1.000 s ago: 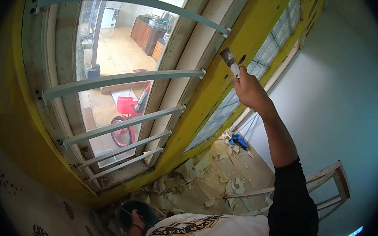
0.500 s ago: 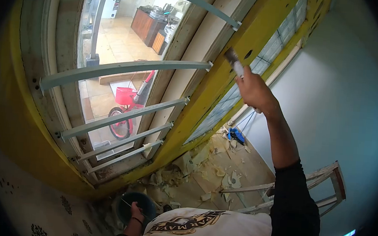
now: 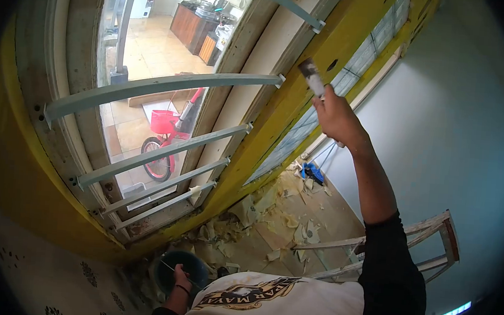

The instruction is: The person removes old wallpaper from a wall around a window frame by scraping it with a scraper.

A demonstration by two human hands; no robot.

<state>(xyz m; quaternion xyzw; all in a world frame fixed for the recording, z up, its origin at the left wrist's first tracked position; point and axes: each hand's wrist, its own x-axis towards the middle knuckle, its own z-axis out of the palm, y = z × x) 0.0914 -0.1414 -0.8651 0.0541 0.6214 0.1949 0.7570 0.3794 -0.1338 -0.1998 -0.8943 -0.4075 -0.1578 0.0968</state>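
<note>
My right hand (image 3: pixel 341 118) is raised and closed around the handle of a paint scraper (image 3: pixel 311 78). The scraper's flat blade overlaps the yellow-painted window frame (image 3: pixel 303 102) in this view, near a dark patch in the paint. Low at my left side, my left hand (image 3: pixel 181 278) is wrapped round the thin wire handle of a dark green bucket (image 3: pixel 163 272). Pale metal bars (image 3: pixel 168 89) cross the window to the left of the scraper.
Peeled scraps (image 3: pixel 247 213) litter the floor below the window. An old wooden frame (image 3: pixel 448 235) leans at the right, by the pale blue wall (image 3: pixel 437 130). A blue dustpan-like object (image 3: pixel 312 172) lies by the wall. Beyond the glass stands a pink bicycle (image 3: pixel 168 133).
The view has shifted slightly, moving the window bars and bicycle a little left and up. The scraper's blade sits slightly higher in the picture; both hands keep their grips.
</note>
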